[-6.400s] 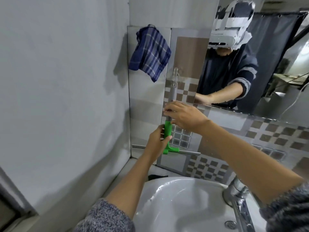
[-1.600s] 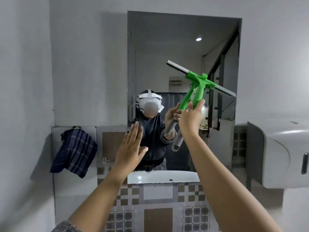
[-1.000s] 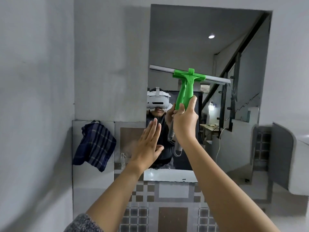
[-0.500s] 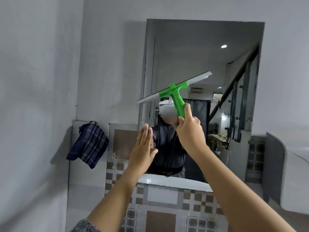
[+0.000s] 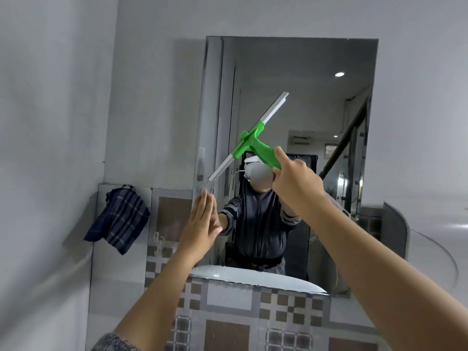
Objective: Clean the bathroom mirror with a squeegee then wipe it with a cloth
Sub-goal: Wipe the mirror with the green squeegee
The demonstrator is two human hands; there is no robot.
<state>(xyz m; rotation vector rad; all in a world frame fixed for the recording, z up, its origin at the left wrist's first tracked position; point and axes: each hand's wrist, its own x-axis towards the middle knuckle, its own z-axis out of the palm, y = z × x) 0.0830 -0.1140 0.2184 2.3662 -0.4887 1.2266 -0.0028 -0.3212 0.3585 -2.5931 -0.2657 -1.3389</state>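
— Where's the squeegee [image 5: 249, 141]?
— In my right grip [image 5: 295, 182], green handle, pale blade tilted steeply across the mirror [image 5: 298, 79].
— The cloth [image 5: 119, 220]?
— Dark plaid, hanging left on the wall.

green-handled squeegee [image 5: 249, 140] before rectangular wall mirror [image 5: 298, 79], blade tilted 7-to-1 o'clock | blue plaid cloth [image 5: 119, 221] hanging at mirror's 8 o'clock | patterned tile wall [image 5: 228, 320] at 6 o'clock

A single head-worn view is being used, facing forward and slightly upward at the mirror [image 5: 291, 97] from close range, a little left of its centre. Both forearms are being seen reaching in from the lower edge, and the wide lens is bending the walls at the edges
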